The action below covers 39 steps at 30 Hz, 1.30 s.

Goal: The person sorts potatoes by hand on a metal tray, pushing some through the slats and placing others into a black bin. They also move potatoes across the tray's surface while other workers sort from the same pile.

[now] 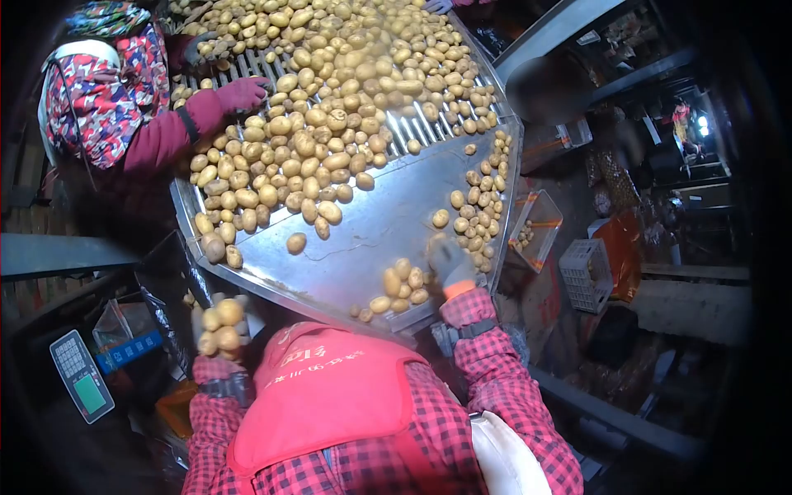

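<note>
My left hand (198, 323), in a grey glove, is cupped around several potatoes (221, 328) beyond the left edge of the metal sorting table (363, 219). My right hand (453, 264), gloved in grey with an orange cuff, is over the table's front right part. Its fingers are blurred and closed around what looks like a potato (436, 241). Just left of it lies a small group of potatoes (401, 285) at the table's front lip. Along the right rim runs a strip of small potatoes (483, 206).
A large heap of potatoes (346, 74) covers the slatted back part. At left, a co-worker's purple-gloved hand (242, 95) rests by the heap. A digital scale (81, 377) stands at lower left. A white crate (586, 276) and a clear bin (538, 231) are at right.
</note>
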### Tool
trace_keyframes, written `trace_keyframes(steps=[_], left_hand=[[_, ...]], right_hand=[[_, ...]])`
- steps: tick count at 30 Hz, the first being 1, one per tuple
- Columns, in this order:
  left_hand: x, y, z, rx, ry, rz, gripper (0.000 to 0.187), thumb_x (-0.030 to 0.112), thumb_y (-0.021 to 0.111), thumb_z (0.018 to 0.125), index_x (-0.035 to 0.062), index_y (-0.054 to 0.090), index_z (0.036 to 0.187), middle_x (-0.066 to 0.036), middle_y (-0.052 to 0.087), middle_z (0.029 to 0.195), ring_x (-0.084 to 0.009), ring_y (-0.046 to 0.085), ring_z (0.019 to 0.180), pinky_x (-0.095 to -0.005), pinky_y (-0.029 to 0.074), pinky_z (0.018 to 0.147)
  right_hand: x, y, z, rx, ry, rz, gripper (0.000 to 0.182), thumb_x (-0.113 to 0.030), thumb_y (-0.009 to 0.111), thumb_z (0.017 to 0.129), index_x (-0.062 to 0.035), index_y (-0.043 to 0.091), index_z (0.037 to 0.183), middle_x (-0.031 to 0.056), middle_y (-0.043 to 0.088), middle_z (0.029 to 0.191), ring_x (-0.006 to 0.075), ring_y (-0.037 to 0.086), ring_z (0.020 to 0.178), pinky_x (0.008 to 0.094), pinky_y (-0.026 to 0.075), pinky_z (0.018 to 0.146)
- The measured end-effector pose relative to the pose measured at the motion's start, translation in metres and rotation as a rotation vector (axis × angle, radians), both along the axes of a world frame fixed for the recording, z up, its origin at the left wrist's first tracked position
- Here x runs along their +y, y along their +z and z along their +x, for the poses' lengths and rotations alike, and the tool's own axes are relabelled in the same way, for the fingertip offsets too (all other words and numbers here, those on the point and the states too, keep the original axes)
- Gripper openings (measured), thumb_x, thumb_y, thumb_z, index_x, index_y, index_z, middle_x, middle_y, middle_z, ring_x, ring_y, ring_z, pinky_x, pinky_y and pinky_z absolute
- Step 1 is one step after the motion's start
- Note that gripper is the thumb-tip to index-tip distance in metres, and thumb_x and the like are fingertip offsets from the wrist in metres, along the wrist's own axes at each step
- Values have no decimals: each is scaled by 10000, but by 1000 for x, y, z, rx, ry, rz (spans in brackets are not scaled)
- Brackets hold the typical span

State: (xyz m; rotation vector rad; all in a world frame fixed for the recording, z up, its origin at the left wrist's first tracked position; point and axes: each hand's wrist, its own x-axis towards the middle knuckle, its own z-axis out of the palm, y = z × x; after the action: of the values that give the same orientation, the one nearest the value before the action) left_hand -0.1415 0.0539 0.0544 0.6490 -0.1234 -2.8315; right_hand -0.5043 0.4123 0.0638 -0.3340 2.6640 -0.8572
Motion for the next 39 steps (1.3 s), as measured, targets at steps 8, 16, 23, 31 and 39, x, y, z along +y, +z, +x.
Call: trace_keyframes(steps=[8, 16, 23, 31, 39], left_hand=[[-96, -50, 144, -1082, 307, -315, 414, 391, 469, 1041, 163, 487, 1386, -72, 504, 1408, -274, 497, 1290, -441, 423, 1081], [-10, -40, -25, 191, -175, -147, 345, 252, 525, 1048, 4, 539, 1288, -163, 603, 1195, -348, 612, 1172, -496, 532, 1011], [69, -1, -95, -290, -380, 71, 510, 447, 567, 1013, 94, 491, 1373, -205, 627, 1227, -365, 646, 1062, -498, 563, 816], [60, 17, -70, -344, -661, -128, 574, 464, 479, 1046, 0, 512, 1382, -169, 674, 1178, -315, 679, 1038, -373, 572, 742], [70, 54, -85, -242, -680, -381, 465, 400, 472, 1059, 19, 528, 1320, -185, 642, 1189, -337, 659, 1062, -399, 586, 839]], right_hand=[[-39, -60, 68, 175, 504, 492, 584, -405, 721, 812, -129, 585, 1308, 164, 551, 1346, 374, 459, 1321, 474, 372, 1112], [-55, -85, 69, 111, 638, 467, 633, -418, 742, 818, -111, 572, 1345, 183, 545, 1364, 373, 475, 1326, 450, 384, 1122], [-107, 37, 118, -94, 638, -133, 595, -411, 721, 853, -124, 591, 1358, 201, 545, 1421, 378, 521, 1299, 452, 429, 1073], [-23, -91, 82, 167, 598, 453, 381, -267, 641, 851, -127, 636, 1205, 132, 631, 1198, 376, 579, 1133, 485, 452, 949], [-81, 14, 122, -58, 551, -155, 409, -345, 648, 910, -82, 650, 1224, 185, 664, 1204, 387, 620, 1118, 492, 480, 960]])
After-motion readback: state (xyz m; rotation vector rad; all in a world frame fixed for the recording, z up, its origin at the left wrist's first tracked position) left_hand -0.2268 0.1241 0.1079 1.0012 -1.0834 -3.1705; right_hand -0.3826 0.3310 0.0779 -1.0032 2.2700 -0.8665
